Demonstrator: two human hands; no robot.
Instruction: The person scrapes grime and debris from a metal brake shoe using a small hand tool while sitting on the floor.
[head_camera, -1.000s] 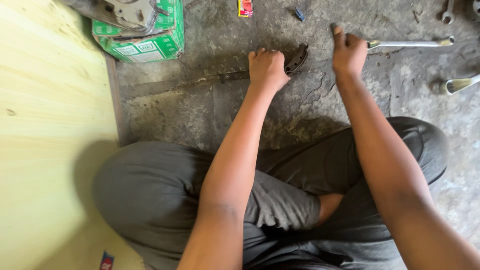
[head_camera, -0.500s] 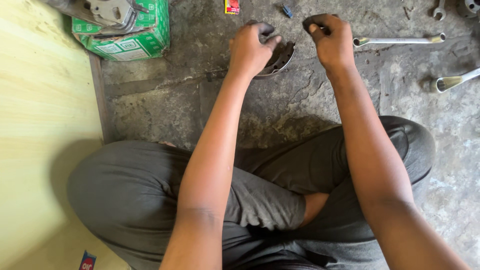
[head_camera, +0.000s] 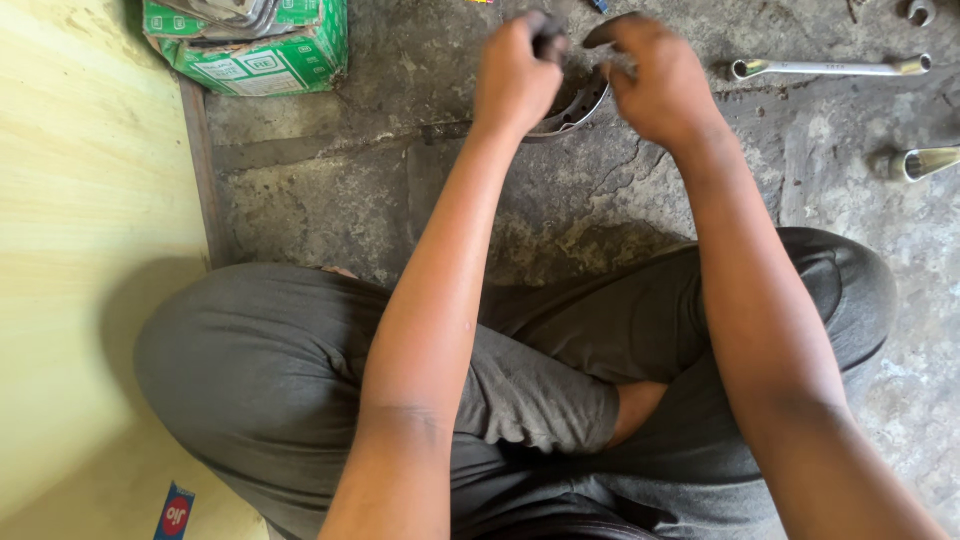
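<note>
Right now both hands are up near the top of the view, over a grey, cracked concrete floor. Left hand is curled into a fist, fingers pressed together around a small dark piece at its top; what that piece is can't be told, too blurred. Just under and between the hands sits a curved metal part, a dark arc with a shiny rim, looks like a brake shoe; the left hand is at one end of it, but whether it rests on the floor or is lifted can't be told. Right hand is beside it, fingers bent with thumb and forefinger drawn close at the dark tip of the arc, seems to pinch that end, though motion blur hides the exact contact. Person sits cross-legged in grey trousers, forearms reaching forward over the knees. To the right of the right hand, well apart, a long silver spanner lies flat on the floor, and a shiny metal socket-like tube lies near the right edge. Top left stands a green and white cardboard box with metal parts in it, next to a pale yellow board along the left side.
</note>
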